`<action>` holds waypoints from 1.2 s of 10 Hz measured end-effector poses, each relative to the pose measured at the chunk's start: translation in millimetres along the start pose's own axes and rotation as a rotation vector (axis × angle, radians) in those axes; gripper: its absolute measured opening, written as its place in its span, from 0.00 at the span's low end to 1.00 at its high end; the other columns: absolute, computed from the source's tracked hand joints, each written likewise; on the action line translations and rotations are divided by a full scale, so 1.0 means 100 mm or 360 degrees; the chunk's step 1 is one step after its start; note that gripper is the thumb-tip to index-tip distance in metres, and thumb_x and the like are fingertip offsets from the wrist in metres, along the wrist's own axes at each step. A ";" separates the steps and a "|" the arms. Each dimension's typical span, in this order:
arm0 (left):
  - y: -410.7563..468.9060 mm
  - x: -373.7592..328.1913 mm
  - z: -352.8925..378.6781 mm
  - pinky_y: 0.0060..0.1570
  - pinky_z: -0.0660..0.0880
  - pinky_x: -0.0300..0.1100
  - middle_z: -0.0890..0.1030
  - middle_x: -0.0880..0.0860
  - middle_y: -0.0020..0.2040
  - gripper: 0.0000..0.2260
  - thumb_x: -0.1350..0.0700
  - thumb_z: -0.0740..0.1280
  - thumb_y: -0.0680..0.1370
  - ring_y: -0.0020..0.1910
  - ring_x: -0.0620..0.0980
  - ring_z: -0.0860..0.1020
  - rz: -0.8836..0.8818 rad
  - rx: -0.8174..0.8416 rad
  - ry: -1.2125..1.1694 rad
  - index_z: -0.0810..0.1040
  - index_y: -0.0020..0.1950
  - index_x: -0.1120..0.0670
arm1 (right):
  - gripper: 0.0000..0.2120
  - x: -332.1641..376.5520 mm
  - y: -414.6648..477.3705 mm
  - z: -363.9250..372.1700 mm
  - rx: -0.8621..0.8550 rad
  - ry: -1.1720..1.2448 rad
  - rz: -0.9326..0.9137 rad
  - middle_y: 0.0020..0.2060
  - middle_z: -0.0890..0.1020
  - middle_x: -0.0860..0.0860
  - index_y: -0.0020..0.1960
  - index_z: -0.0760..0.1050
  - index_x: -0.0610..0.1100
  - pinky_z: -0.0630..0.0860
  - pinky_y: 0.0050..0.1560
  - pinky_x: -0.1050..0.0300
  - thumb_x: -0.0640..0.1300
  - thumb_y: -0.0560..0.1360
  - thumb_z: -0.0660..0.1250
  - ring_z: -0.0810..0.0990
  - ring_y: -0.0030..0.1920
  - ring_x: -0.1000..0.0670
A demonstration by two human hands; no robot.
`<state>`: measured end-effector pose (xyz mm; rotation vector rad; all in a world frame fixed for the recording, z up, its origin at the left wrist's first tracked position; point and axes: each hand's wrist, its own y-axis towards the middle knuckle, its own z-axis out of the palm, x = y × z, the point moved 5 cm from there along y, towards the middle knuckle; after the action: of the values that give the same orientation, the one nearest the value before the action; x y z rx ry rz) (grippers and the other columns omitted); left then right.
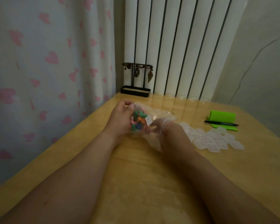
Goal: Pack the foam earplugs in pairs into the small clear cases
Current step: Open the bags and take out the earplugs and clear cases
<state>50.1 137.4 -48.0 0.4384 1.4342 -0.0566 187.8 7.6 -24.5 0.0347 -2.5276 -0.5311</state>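
A clear plastic bag holding several coloured foam earplugs is lifted just above the middle of the wooden table. My left hand grips the bag's left side, thumb and fingers pinching the plastic near its top. My right hand is pushed inside the bag up to the wrist and shows only blurred through the plastic, its fingers close to the earplugs. Whether they hold any is unclear. A heap of several small clear cases lies on the table to the right of my right wrist.
A green notepad with a black pen across it lies at the far right. A black jewellery stand sits at the table's back corner by the white radiator. A heart-print curtain hangs along the left edge.
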 end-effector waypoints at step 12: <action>-0.08 0.10 0.04 0.44 0.82 0.38 0.87 0.58 0.53 0.06 0.58 0.75 0.81 0.46 0.50 0.83 -0.0149 0.0437 0.0632 0.86 0.57 0.57 | 0.18 -0.24 0.11 0.29 0.0139 -0.0014 -0.0009 0.45 0.85 0.51 0.59 0.80 0.52 0.84 0.47 0.45 0.64 0.78 0.68 0.85 0.43 0.50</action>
<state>52.6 131.1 -59.6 0.6324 1.8477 -0.2555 193.7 31.6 -54.3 0.0721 -2.5584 -0.4237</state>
